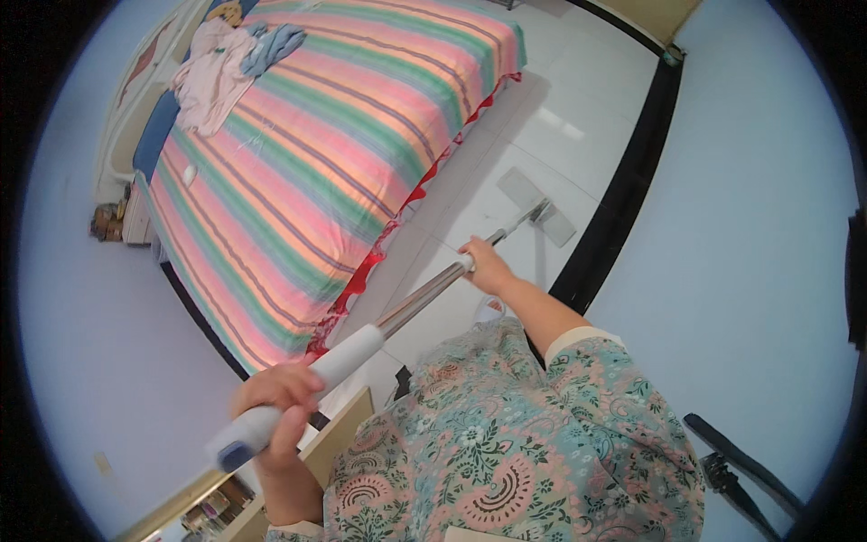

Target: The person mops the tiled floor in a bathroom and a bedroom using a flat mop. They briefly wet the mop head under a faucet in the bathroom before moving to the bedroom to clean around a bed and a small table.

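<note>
A flat mop [423, 296] with a metal pole and a white grip slants across the view, from near left to far right. My left hand [280, 397] is wrapped round the white grip close to its blue-capped end. Further down the pole, my right hand [486, 266] is closed round it by a white collar. The mop's flat rectangular head [557, 226] lies on the pale tiled floor [542, 117], between the bed and the dark skirting along the right wall.
A bed [334, 117] with a striped cover and red frilled edge fills the left side. Pink clothing [217, 72] and a blue garment [271, 47] lie on it. Black skirting [623, 212] runs along the right wall. A shelf with small items [217, 510] stands at the lower left.
</note>
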The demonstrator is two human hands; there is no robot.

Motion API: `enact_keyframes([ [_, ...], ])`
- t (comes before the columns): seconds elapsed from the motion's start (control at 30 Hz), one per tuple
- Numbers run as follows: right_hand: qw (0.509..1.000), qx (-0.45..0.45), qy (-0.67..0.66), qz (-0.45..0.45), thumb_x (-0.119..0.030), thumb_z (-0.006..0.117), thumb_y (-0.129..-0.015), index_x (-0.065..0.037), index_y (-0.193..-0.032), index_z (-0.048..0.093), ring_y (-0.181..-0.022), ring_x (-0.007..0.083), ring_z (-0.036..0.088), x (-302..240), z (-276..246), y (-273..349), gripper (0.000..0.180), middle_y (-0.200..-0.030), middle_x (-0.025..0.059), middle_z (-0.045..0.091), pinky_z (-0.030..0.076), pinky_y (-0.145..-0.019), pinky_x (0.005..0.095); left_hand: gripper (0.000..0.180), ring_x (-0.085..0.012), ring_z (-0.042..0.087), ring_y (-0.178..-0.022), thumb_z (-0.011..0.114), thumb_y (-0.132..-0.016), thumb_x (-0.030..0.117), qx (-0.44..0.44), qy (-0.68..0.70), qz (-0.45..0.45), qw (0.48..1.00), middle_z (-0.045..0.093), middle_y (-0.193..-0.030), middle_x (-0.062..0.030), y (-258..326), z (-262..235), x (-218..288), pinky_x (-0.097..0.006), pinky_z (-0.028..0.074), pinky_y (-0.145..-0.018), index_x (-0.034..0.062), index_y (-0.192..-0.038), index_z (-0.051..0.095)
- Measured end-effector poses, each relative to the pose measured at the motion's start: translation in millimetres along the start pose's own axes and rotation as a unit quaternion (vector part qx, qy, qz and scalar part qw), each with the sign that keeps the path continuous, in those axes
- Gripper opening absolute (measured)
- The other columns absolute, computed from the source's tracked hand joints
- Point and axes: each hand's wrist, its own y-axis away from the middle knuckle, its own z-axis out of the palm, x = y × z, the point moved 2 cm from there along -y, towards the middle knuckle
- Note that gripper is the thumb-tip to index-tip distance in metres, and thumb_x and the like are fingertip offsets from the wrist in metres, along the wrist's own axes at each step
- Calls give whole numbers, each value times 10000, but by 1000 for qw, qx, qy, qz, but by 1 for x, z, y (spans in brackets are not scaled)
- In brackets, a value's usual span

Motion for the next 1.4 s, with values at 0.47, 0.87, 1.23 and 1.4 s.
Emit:
enact_keyframes([
  [0.47,978,-117,-90,-144,-127,684,-623,-80,-679,519,-761,313,507,-190,139,64,180,-707,93,537,400,-691,391,221,-219,599,-632,622,-696,132,79,46,101,991,570,-577,-61,160,-181,90,-464,452,-866,99,-558,452],
  [0.87,969,-209,60,-117,-122,658,-637,-62,-737,601,-807,339,557,-95,58,-91,130,-761,145,597,441,-721,398,219,-234,565,-902,631,-741,40,221,19,-5,975,580,-860,-110,82,-83,3,-459,396,-915,51,-888,469],
  [1.23,872,-432,6,-229,-147,670,-650,-102,-807,606,-835,343,559,-167,153,-42,175,-829,125,622,436,-739,401,153,-232,550,-752,580,-740,62,463,-118,-76,875,534,-700,-89,121,-97,82,-410,438,-799,49,-807,444],
  [1.4,836,-487,-102,-230,-190,687,-681,-104,-893,610,-856,328,570,-224,193,-23,241,-839,141,613,437,-763,397,159,-196,552,-775,554,-785,107,590,-120,-44,797,562,-759,-92,145,-125,98,-386,436,-808,56,-884,440],
])
